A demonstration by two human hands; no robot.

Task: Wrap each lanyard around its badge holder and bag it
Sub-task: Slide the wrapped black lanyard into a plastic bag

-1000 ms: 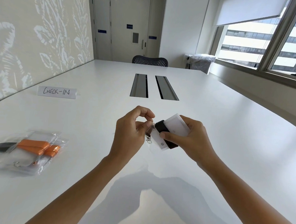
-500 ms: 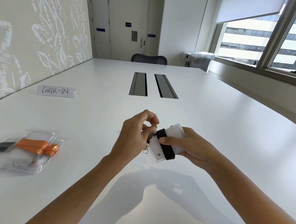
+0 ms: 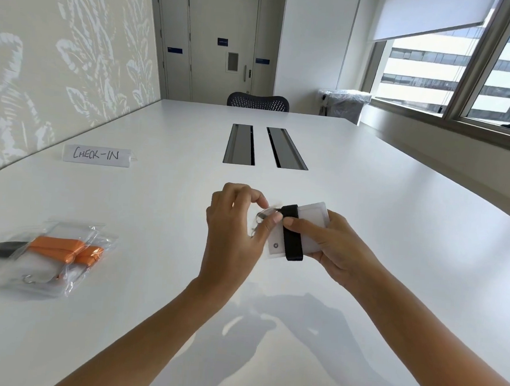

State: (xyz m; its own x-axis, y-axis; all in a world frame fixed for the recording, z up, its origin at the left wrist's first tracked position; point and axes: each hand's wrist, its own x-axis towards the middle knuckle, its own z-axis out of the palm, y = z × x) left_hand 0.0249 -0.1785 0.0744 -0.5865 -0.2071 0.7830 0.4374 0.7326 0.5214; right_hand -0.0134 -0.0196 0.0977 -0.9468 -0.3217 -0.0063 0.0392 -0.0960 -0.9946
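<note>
Entry: badge holder (image 3: 311, 226), black lanyard (image 3: 292, 240) banding it, hovering above the table's (image 3: 394, 231) near-middle. Right hand (image 3: 336, 251) is gripping the holder, thumb pressing the band; left hand (image 3: 233, 239) is pinching the metal clip (image 3: 261, 220) (wrapping likely ending). Next calls for tucking the clip, then bagging.

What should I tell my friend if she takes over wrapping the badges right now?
Left hand pinches the metal clip at the badge holder edge.
Right hand grips the holder, thumb on the black lanyard wrapped round it.
Done: orange lanyard set lies bagged on the table, left side.
Left: secure the clip end, then bag this one.
</note>
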